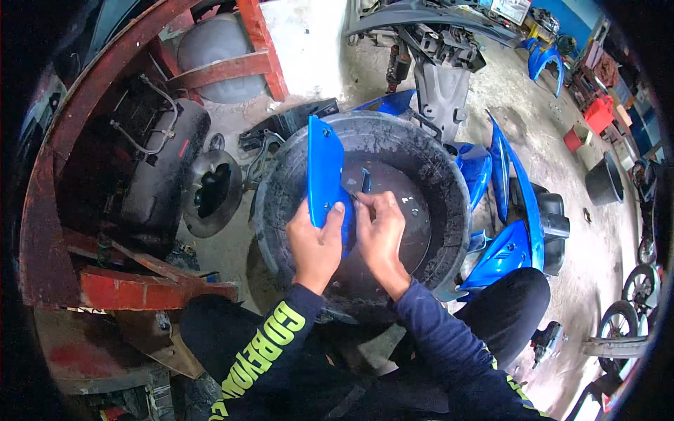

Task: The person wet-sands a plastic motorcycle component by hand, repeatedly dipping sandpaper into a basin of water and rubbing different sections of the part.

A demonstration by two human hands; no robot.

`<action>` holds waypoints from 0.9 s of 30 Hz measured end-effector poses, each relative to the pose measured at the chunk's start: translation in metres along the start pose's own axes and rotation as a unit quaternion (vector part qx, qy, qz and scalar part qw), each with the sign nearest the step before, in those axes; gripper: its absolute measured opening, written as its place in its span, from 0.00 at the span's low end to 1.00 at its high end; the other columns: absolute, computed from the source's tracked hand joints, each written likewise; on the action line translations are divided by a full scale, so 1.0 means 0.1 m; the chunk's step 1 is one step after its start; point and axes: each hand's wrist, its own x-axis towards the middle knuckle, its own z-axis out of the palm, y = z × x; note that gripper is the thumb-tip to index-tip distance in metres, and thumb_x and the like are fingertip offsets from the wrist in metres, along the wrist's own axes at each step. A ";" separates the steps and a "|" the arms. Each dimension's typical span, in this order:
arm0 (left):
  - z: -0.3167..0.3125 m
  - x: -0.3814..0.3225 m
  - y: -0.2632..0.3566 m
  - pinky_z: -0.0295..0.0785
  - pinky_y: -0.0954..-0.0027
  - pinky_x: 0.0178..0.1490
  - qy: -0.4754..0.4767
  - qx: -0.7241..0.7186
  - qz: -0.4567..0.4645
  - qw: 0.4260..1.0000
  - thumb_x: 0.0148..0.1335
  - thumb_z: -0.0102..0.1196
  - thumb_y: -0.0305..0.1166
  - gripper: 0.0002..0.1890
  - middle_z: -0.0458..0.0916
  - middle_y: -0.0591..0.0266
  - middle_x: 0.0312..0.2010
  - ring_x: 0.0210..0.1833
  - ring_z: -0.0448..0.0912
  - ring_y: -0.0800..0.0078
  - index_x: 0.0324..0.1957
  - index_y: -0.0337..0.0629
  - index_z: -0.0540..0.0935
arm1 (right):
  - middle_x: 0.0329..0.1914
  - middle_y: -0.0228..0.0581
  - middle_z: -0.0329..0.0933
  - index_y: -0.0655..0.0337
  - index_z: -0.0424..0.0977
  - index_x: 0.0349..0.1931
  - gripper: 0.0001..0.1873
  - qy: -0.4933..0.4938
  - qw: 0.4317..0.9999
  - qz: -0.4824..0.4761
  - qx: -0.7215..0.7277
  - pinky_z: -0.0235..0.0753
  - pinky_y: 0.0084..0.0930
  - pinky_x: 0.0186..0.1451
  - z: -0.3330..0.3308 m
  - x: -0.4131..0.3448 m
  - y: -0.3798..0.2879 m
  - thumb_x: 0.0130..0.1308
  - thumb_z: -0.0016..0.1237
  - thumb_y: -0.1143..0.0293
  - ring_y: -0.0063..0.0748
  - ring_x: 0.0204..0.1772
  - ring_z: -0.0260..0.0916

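Note:
My left hand [318, 244] grips the lower end of a glossy blue plastic motorcycle fairing panel [325, 163], thumb on its face. The panel stands nearly upright, with a hole near its top. Close beside it, my right hand [380, 223] has thumb and forefinger pinched together on a small dark piece [355, 196], too small to identify. Both hands are over a round black tub [447, 184] with a scuffed, stained wall. Just beyond my right fingertips shows a narrow dark-blue piece [365, 180]; whether it touches the hand I cannot tell.
More blue fairing panels [500, 252] lie right of the tub. Beyond it stands a partly stripped motorcycle [442, 89]. At left, a red wooden frame [221, 71] stands by a black compressor tank [163, 173]. A power tool [547, 339] lies near my right knee; a black bucket [604, 181] stands farther right.

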 end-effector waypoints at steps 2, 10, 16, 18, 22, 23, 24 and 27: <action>0.01 0.01 0.08 0.74 0.67 0.35 0.008 -0.013 -0.010 1.000 0.61 0.60 0.29 0.09 0.82 0.55 0.26 0.27 0.80 0.73 0.40 0.33 0.81 | 0.32 0.51 0.72 0.67 0.77 0.35 0.03 0.001 1.000 -0.015 -0.012 0.73 0.41 0.41 -0.02 0.12 -0.02 0.60 0.52 0.79 0.52 0.36 0.74; 0.04 -0.03 0.05 0.74 0.68 0.34 -0.013 -0.019 0.008 1.000 0.62 0.60 0.28 0.08 0.82 0.57 0.25 0.27 0.79 0.75 0.39 0.33 0.81 | 0.31 0.50 0.73 0.67 0.77 0.34 0.03 0.000 1.000 -0.015 -0.025 0.74 0.41 0.42 -0.02 0.24 0.02 0.59 0.53 0.79 0.51 0.37 0.75; -0.04 0.03 0.14 0.74 0.65 0.33 -0.011 0.038 0.006 0.999 0.62 0.61 0.31 0.10 0.82 0.57 0.23 0.25 0.80 0.73 0.38 0.33 0.81 | 0.32 0.50 0.73 0.65 0.78 0.35 0.04 -0.005 0.998 -0.042 -0.035 0.73 0.40 0.40 -0.06 0.09 -0.03 0.59 0.53 0.78 0.50 0.37 0.74; 0.04 -0.03 0.17 0.74 0.65 0.33 -0.009 0.026 0.026 0.999 0.62 0.61 0.31 0.10 0.82 0.57 0.23 0.25 0.80 0.73 0.38 0.33 0.80 | 0.31 0.49 0.73 0.65 0.78 0.35 0.04 0.008 0.997 -0.063 -0.046 0.73 0.40 0.40 -0.08 0.38 0.05 0.59 0.54 0.78 0.49 0.37 0.74; -0.03 0.03 0.13 0.73 0.69 0.36 0.040 -0.044 0.016 0.998 0.62 0.63 0.35 0.13 0.82 0.60 0.28 0.30 0.78 0.75 0.38 0.33 0.80 | 0.33 0.48 0.77 0.68 0.79 0.39 0.08 -0.007 0.999 0.008 0.037 0.75 0.34 0.43 -0.25 0.64 -0.13 0.61 0.55 0.74 0.42 0.36 0.77; -0.06 0.05 0.13 0.73 0.69 0.36 0.051 -0.070 -0.002 0.996 0.62 0.63 0.35 0.13 0.82 0.61 0.29 0.30 0.77 0.76 0.38 0.34 0.80 | 0.35 0.48 0.79 0.68 0.79 0.40 0.09 0.008 0.996 0.029 0.081 0.76 0.32 0.44 -0.31 0.69 -0.12 0.62 0.54 0.73 0.39 0.37 0.78; -0.09 0.06 0.08 0.72 0.71 0.37 0.054 -0.094 -0.017 0.994 0.63 0.63 0.36 0.13 0.81 0.64 0.30 0.32 0.76 0.79 0.38 0.35 0.79 | 0.38 0.48 0.80 0.68 0.78 0.41 0.09 -0.031 0.994 0.049 0.091 0.77 0.29 0.46 -0.43 0.74 -0.15 0.64 0.53 0.73 0.37 0.41 0.80; -0.08 0.07 -0.01 0.72 0.72 0.37 0.051 -0.152 -0.024 0.987 0.63 0.63 0.35 0.12 0.81 0.65 0.31 0.32 0.76 0.80 0.38 0.35 0.79 | 0.40 0.51 0.80 0.67 0.74 0.47 0.13 -0.125 0.991 0.037 0.021 0.77 0.32 0.46 -0.71 0.82 -0.15 0.63 0.51 0.74 0.42 0.40 0.80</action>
